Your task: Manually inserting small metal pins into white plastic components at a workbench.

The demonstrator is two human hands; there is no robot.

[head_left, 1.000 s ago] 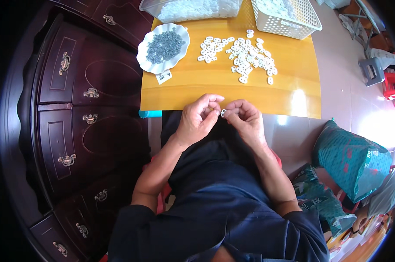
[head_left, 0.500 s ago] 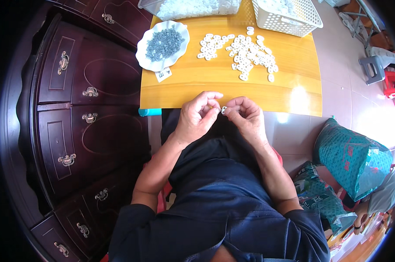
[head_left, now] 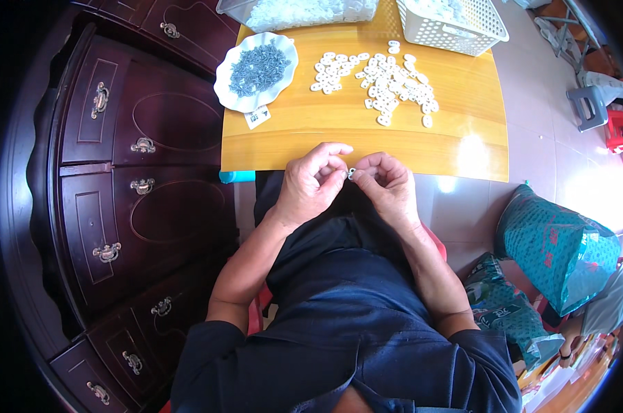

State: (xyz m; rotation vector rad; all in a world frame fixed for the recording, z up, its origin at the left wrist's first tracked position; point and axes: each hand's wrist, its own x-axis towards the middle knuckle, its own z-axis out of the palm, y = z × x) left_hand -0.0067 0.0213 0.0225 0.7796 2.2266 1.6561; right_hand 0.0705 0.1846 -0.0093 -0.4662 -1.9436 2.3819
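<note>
Both hands pinching one small white piece at the table edge.

Left hand (head_left: 311,182) and right hand (head_left: 388,184) are gripping the small white piece (head_left: 351,173) between fingertips, just off the yellow table (head_left: 339,134); loose white pieces (head_left: 377,82) and a plate of grey parts (head_left: 256,69) are lying beyond.

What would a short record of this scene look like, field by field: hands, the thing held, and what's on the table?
left hand: fingertips pinched on a small part, near the table edge
right hand: fingertips meet the left hand's on the same part
small part: tiny, pale, held between both hands; details too small to tell
table: yellow wooden top
white dish: holds small grey metal pieces
white pieces: loose heap at mid-table
white basket: at the far edge, right
cabinet: dark wood, on the person's left
</note>
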